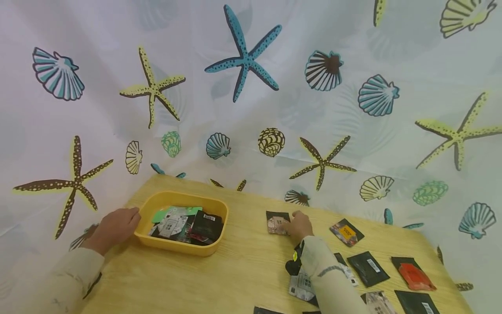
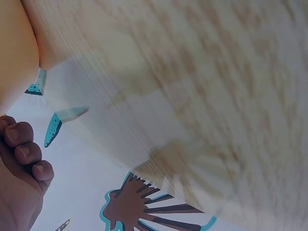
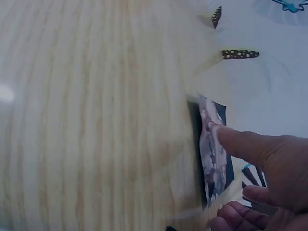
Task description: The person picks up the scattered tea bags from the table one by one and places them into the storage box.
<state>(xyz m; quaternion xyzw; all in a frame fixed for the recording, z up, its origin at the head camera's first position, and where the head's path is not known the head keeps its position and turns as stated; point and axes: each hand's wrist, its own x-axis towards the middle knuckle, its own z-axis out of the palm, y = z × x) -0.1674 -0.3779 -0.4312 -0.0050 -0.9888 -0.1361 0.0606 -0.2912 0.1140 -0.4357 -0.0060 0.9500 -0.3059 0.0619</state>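
My left hand (image 1: 115,229) grips the left rim of a yellow plastic tub (image 1: 176,248) with curled fingers. In the left wrist view, those curled fingers (image 2: 29,154) lie beside the tub's wall (image 2: 17,53); the thumb is hidden. Several small flat packets (image 1: 172,224) lie heaped inside the tub. My right hand (image 1: 301,226) holds a small dark packet with a pale pinkish printed front (image 1: 276,223) by its right edge. The right wrist view has a digit of the right hand (image 3: 260,178) on the printed face of this packet (image 3: 211,149); whatever lies behind it is hidden.
Several more packets lie on the wooden table (image 1: 243,261) at the right, among them an orange-labelled one (image 1: 347,232), a black one (image 1: 368,268) and a red one (image 1: 415,274). My right forearm covers some. A shell-and-starfish curtain (image 1: 251,109) hangs behind the table.
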